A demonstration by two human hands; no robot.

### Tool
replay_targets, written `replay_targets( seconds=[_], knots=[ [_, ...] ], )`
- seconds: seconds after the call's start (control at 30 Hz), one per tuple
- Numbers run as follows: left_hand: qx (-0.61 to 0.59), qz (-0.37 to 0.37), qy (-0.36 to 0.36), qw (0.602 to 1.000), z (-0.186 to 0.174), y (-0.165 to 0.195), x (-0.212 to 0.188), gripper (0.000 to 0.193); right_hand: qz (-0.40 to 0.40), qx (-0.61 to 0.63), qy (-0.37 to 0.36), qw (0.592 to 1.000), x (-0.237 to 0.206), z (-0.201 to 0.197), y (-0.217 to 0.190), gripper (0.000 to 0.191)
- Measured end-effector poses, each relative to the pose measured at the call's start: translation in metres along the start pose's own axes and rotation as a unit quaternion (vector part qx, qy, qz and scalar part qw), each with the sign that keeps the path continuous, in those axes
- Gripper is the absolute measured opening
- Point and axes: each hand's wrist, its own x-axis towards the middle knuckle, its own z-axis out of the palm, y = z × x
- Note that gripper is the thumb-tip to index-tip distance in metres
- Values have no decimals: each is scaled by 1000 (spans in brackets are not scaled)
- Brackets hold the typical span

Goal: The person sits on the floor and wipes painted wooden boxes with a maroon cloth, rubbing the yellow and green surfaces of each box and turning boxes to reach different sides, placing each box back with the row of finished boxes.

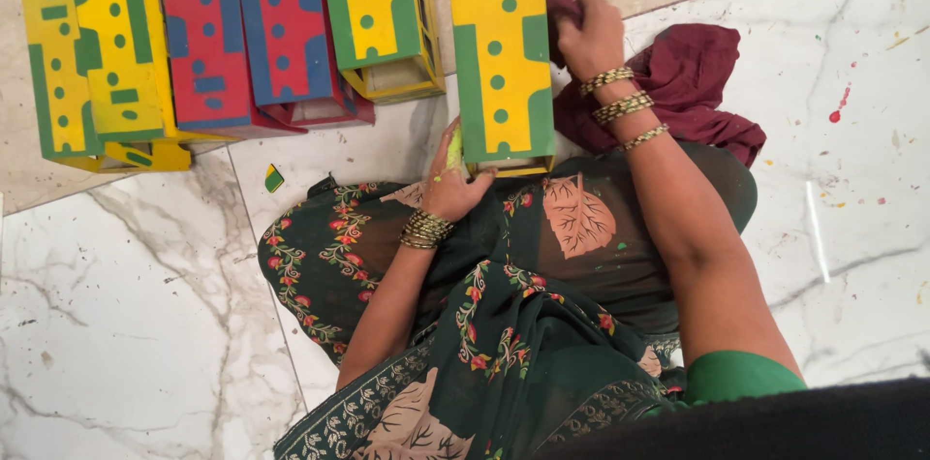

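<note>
Two hands on one painted box here. Left hand (453,184) is curled around the near end of the box (502,48), fingers wrapped on its bottom edge, with some yellow-green smear on the fingers and a stack of gold bangles (424,230) on the wrist. Right hand (586,29) is closed on a bit of maroon cloth (690,82), pressed up against the far right side of that same box; the rest of the cloth trails off and lies bunched on the floor just beside the forearm. Three more beaded bangles (623,108) sit on that wrist.

That box is long, green with a big yellow panel and green dots and bars on it. It stands on the floor right in front of the person's lap, its near end touching the dark green floral fabric (504,324) over the knees.

Off to the left there's a row of similar boxes, close together: another green and yellow one (380,10) nearest, then a red and blue pair (247,29), then two yellow and green ones (92,63) at the far end, partly overlapping each other. A little green and yellow scrap (274,178) lies on the floor in front of the row.

Floor (126,324) is white marble with grey veins, and there are small paint flecks (839,113) in red and yellow on the right side.
</note>
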Motion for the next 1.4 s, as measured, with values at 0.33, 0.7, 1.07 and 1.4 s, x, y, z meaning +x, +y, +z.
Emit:
replay_targets(
  seconds=[0.33,0.7,1.07,1.4],
  knots=[
    [14,-339,19,940,39,-54,60,50,-178,-35,-32,983,-48,-7,-114,29],
    [46,-97,135,985,34,-17,71,53,-193,-157,-23,968,31,31,-79,42],
    [119,-142,71,980,36,-28,74,44,-267,-143,-224,926,-10,52,-85,42],
    [60,-94,136,984,31,-3,75,50,-65,-178,-10,982,44,31,-38,63]
  ],
)
